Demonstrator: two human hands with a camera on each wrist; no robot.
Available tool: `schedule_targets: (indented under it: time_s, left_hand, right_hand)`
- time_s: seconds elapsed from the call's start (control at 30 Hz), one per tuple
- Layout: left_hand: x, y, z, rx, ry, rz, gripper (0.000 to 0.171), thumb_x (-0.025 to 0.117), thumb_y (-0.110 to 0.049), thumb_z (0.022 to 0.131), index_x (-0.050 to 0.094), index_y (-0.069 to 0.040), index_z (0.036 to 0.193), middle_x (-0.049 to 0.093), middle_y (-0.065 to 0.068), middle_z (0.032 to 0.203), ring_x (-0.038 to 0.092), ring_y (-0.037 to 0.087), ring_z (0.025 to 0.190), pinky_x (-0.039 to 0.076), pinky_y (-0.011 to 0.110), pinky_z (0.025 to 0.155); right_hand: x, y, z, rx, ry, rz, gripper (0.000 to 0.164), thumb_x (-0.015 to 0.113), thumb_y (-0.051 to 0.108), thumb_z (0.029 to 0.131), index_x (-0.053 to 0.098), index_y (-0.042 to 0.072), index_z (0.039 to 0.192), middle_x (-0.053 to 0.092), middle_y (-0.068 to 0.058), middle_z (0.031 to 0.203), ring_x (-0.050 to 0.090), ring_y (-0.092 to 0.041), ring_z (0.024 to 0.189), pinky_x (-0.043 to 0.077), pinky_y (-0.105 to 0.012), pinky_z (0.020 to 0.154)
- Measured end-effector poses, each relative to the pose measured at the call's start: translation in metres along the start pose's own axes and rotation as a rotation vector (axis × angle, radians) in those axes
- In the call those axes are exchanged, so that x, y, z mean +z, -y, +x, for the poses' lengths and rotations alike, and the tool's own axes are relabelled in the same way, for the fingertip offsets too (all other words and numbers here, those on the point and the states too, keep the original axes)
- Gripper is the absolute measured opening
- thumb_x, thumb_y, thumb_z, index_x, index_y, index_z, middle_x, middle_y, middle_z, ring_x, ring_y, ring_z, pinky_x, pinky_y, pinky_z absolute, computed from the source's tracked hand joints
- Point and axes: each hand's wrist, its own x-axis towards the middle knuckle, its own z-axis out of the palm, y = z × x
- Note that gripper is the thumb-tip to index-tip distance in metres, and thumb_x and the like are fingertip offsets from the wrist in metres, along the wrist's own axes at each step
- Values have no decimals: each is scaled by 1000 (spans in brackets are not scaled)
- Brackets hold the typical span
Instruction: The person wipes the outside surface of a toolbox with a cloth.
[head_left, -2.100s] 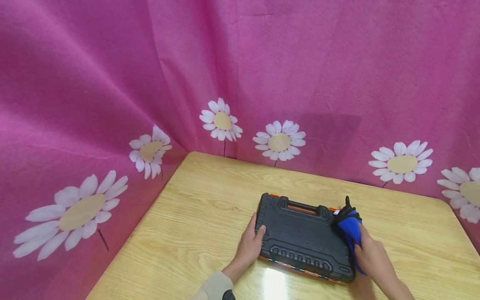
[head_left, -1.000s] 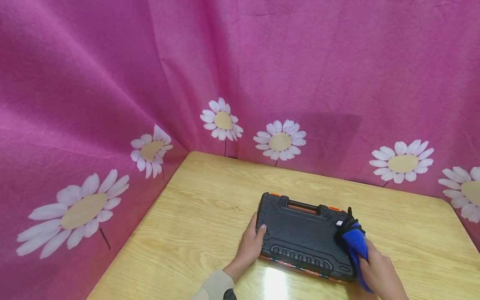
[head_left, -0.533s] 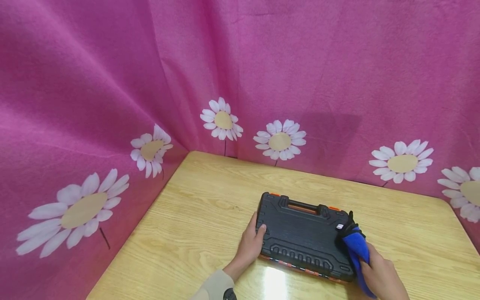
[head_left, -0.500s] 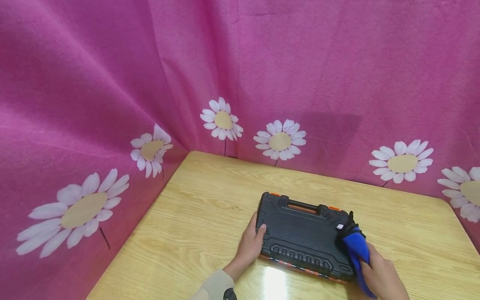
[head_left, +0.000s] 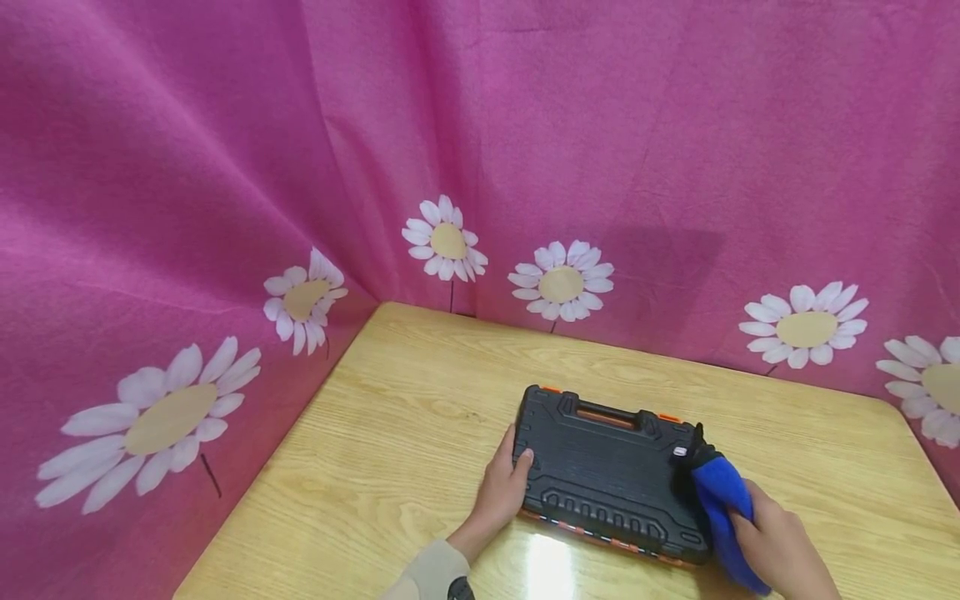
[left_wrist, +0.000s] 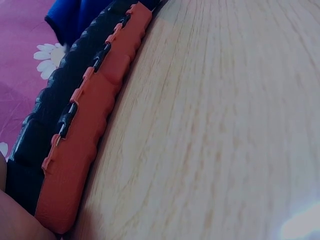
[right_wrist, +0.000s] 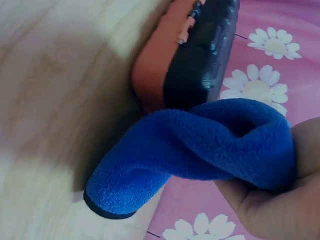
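A black tool case (head_left: 600, 458) with an orange lower half (left_wrist: 80, 165) lies flat on the wooden table, its handle toward the back. My left hand (head_left: 502, 483) grips the case's left end, thumb over the top edge. In my right hand (head_left: 780, 533) a bunched blue cloth (head_left: 723, 496) with dark edging is held, its upper end against the case's right end. A small white tag (head_left: 679, 452) shows by the cloth's dark edging. The right wrist view shows the folded cloth (right_wrist: 200, 145) pinched by the right hand, beside the case's corner.
The wooden table (head_left: 420, 383) runs out around the case on all sides. A pink curtain (head_left: 600, 125) with white daisies hangs along the table's back and left edges. A bright light reflection (head_left: 550, 567) lies on the tabletop in front of the case.
My right hand and the blue cloth have moved down and to the right along the case's right end. The left hand and the case have stayed in place.
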Motion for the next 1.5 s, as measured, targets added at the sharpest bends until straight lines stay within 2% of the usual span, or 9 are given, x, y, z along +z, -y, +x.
schedule_targets:
  time_s: [0.37, 0.53, 0.7, 0.8, 0.97, 1.1, 1.23, 1.4, 1.5]
  left_hand:
    - [0, 2, 0, 1, -5, 3, 59, 44, -25, 107, 24, 1, 156, 32, 21, 157, 29, 39, 144, 25, 55, 115]
    - [2, 3, 2, -11, 3, 13, 59, 43, -26, 108, 23, 0, 157, 30, 19, 159, 28, 37, 145, 25, 54, 116]
    - [2, 3, 3, -14, 3, 12, 59, 43, -25, 108, 23, -1, 158, 30, 18, 159, 28, 36, 145, 25, 53, 116]
    - [2, 4, 4, -12, 0, 10, 59, 44, -25, 108, 23, -1, 157, 31, 18, 159, 28, 37, 145, 25, 54, 115]
    - [1, 3, 4, -9, -6, 8, 59, 44, -26, 108, 24, 0, 157, 31, 19, 158, 28, 37, 144, 25, 54, 115]
    - [1, 3, 3, 3, -23, 4, 58, 45, -24, 107, 27, 1, 156, 34, 20, 157, 31, 37, 143, 26, 54, 115]
    - [1, 5, 3, 44, -36, 1, 56, 47, -17, 105, 30, 1, 155, 40, 20, 153, 37, 38, 140, 30, 54, 113]
    - [-1, 8, 2, 160, -18, -17, 58, 54, -14, 101, 34, -5, 155, 48, 16, 148, 45, 34, 135, 37, 51, 110]
    - [-2, 10, 2, 282, 19, -79, 59, 57, -11, 100, 33, 1, 153, 47, 21, 148, 45, 38, 134, 37, 46, 111]
  right_hand:
    - [-11, 23, 5, -92, -190, 22, 37, 49, 3, 98, 46, -8, 133, 59, -39, 115, 60, -59, 100, 46, -73, 80]
    - [-7, 34, 5, -129, -270, 15, 37, 52, 4, 98, 50, -5, 134, 62, -36, 113, 61, -57, 98, 47, -73, 79]
    - [-2, 46, 6, -198, -369, 53, 34, 56, 4, 97, 55, -2, 130, 66, -32, 107, 63, -55, 95, 47, -72, 78]
    - [1, 56, 7, -240, -398, 86, 32, 57, 6, 98, 57, -2, 129, 67, -30, 105, 63, -55, 94, 47, -72, 79]
    - [13, 76, 8, -321, -342, 147, 32, 60, 2, 96, 59, 0, 128, 69, -24, 105, 67, -44, 90, 51, -67, 79]
    - [30, 90, 9, -422, -272, 179, 40, 63, -2, 94, 59, 3, 133, 68, -19, 117, 66, -41, 104, 50, -64, 87]
    - [47, 101, 8, -469, -160, 209, 47, 62, -3, 93, 57, 7, 139, 63, -15, 131, 59, -40, 118, 48, -61, 94]
    - [66, 111, 4, -512, 19, 210, 63, 60, -11, 88, 52, 13, 146, 56, -9, 142, 53, -31, 128, 46, -56, 99]
    - [74, 114, 1, -578, 114, 163, 67, 60, -12, 85, 53, 14, 146, 52, -7, 146, 48, -33, 133, 39, -58, 104]
